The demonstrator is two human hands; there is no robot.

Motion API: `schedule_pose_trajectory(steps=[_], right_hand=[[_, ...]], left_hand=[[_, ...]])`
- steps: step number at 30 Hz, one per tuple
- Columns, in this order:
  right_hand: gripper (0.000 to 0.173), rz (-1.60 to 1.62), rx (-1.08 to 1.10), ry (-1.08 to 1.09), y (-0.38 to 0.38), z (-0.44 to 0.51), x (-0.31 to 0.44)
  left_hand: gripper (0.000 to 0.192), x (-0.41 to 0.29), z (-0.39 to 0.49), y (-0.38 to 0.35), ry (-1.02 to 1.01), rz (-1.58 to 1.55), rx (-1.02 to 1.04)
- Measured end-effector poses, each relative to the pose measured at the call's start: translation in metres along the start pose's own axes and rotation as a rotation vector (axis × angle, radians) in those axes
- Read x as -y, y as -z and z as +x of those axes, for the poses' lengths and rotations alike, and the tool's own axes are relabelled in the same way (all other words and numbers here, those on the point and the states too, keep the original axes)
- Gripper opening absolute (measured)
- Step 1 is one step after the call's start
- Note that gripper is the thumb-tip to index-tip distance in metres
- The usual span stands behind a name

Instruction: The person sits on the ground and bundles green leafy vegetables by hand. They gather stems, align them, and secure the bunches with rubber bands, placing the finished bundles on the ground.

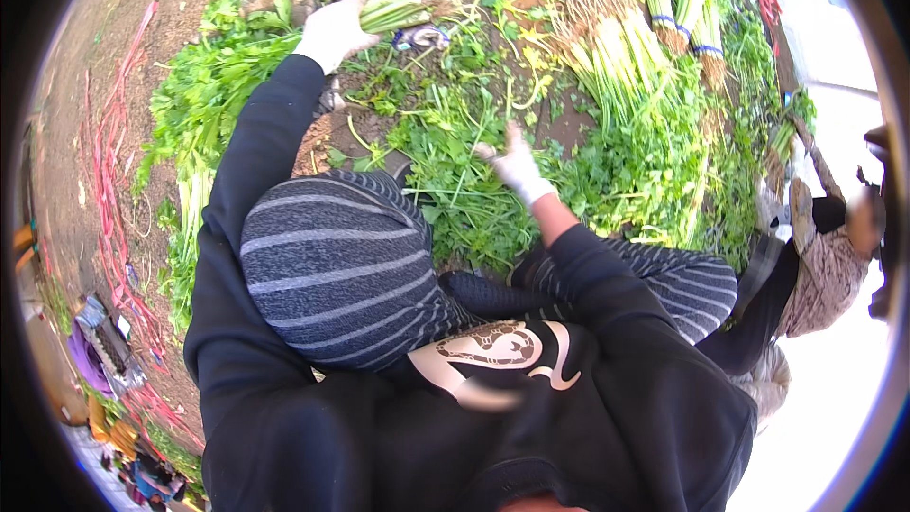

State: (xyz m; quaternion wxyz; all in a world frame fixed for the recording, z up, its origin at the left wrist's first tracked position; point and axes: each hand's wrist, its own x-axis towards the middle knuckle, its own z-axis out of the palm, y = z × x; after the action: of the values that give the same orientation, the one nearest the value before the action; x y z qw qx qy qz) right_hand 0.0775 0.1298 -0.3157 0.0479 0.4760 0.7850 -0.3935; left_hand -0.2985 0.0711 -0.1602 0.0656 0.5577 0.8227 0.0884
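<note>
My left hand (333, 30), in a white glove, is closed around a bunch of celery (398, 7) at the upper left. The bunch's stringy roots point right, and its leaves (234, 71) spread out to the left beyond my wrist. Just below the stalks lies a small white-and-blue object (423, 37), too blurred to name. My right hand (519, 167), also gloved, hovers over or rests on loose green leaves (469, 156); which of these I cannot tell. Its thumb and fingers are apart, and nothing is in it.
A heap of rooted celery (618, 57) lies right of my right hand. Behind it are bunches tied with blue bands (665, 20). Red plastic strings (114, 142) trail over the soil at left. A person (825, 270) sits at far right. My striped knees (334, 249) flank the leaves.
</note>
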Motion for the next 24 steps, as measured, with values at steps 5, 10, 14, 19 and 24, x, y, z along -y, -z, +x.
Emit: schedule_pose_trajectory(steps=[5, 10, 14, 19, 24], right_hand=[[0.127, -0.514, 0.274, 0.203, -0.028, -0.091, 0.058], [0.110, -0.452, 0.145, 0.275, -0.036, -0.075, 0.030], [0.091, -0.122, -0.180, 0.270, 0.002, -0.044, 0.016], [0.088, -0.004, -0.283, 0.084, 0.060, -0.022, -0.019], [0.104, 0.454, -0.205, 0.037, 0.070, -0.004, -0.040]], left_hand=[[0.060, -0.008, 0.000, 0.002, 0.069, 0.023, 0.040], [0.060, -0.006, -0.001, -0.001, 0.064, 0.045, 0.023], [0.060, -0.001, -0.001, -0.008, 0.053, 0.056, -0.011], [0.060, 0.003, 0.000, -0.011, 0.011, 0.048, -0.066], [0.062, 0.003, -0.004, -0.012, 0.014, 0.009, -0.092]])
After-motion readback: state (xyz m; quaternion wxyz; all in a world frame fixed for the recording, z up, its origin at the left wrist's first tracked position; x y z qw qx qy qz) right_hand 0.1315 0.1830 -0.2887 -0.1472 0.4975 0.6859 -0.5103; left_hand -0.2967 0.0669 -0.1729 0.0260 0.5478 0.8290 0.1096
